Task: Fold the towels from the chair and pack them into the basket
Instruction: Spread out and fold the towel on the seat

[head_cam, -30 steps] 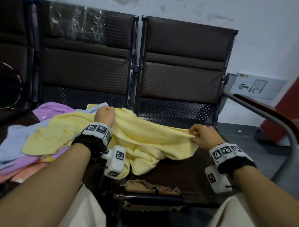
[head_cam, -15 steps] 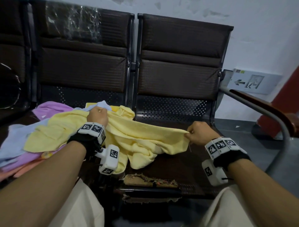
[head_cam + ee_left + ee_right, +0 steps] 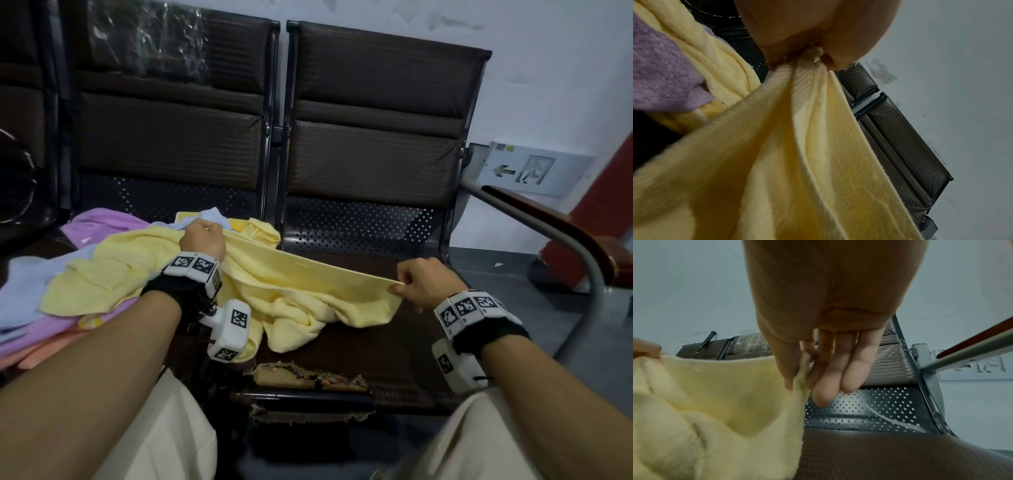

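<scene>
The right hand point(image 3: 423, 286) pinches one corner of the yellow towel point(image 3: 291, 291) between thumb and fingers point(image 3: 825, 386); the left hand point(image 3: 202, 240) has its fingers clenched round a bunched corner. The top edge is stretched between them above the chair seat point(image 3: 394, 342), the rest sagging onto it. Purple towel point(image 3: 102, 222) and blue towel point(image 3: 24, 291) lie heaped at left.

The right hand point(image 3: 423, 284) moves a little more to the right, so the top edge of the yellow towel point(image 3: 291, 284) pulls straighter between both hands.
</scene>
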Demonstrator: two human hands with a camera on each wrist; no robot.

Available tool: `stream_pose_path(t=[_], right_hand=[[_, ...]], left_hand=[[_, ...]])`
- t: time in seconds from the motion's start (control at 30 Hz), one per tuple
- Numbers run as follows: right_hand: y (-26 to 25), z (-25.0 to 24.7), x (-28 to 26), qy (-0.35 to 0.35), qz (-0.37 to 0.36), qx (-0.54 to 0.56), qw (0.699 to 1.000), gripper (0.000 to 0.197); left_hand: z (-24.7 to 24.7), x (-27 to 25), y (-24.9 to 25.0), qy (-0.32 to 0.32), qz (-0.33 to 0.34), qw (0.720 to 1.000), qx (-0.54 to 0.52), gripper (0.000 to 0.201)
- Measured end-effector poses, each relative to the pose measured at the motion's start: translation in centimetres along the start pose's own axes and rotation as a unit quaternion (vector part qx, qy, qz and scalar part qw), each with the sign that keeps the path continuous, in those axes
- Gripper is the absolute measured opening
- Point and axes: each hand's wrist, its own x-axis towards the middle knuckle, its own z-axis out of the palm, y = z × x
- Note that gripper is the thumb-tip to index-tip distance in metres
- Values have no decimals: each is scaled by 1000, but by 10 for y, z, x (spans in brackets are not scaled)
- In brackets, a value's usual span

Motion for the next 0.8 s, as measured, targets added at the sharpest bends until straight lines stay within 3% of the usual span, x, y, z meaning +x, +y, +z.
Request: stream_pose_path(t=[0.23,0.3,0.43,0.53,0.63,0.8], right_hand=[[4,9,7,28,31,166,985,25],[8,10,10,20,43,155,987,27],[14,16,11,6,54,221,974,8],[15,18,8,41,33,323,945,15],[12,14,11,125,39,418,899,21],[6,5,16,199,68,470,858,11]], left_hand=[[2,-1,0,8,13,1000,6,31],[1,-2,-4,2,39,999,12,27],[-3,-5,-12,-12,104,994,44,29],[-9,-5,-13,-28,96,990,99,34],[-11,-11,-11,-45,102,984,140,30],[-13,-27,-1,-69,92,987,113,28]])
